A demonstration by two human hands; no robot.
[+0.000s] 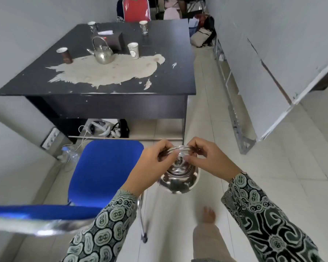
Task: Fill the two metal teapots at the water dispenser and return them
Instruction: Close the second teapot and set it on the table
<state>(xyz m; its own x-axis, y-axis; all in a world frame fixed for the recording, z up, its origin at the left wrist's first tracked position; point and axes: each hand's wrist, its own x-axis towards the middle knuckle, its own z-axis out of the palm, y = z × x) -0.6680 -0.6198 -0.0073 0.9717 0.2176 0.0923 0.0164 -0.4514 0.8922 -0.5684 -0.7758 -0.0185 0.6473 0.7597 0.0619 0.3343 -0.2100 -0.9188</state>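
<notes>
- Gripping the wire handle of a metal teapot, the left hand has its fingers curled round the handle's left end, thumb pressed near the lid knob.
- Right hand: fingers curled over the handle's right end, thumb pointing in toward the knob (both hands hold the same handle).
- Held teapot: hanging below the two hands, above the tiled floor, just right of a blue chair; its lid is on.
- Sleeves: patterned green, black and white cloth on both forearms.
- A bare foot and a pale trouser leg show below the teapot, blurred.
- Second teapot: standing upright on the black table, on a patch where the dark surface has peeled to pale, handle raised, spout to the left.
- Four paper cups stand around it; the white cup is just to its right, the brown cup to its left.
- A tissue box sits just behind the second teapot.
- A red chair stands at the table's far side.
</notes>
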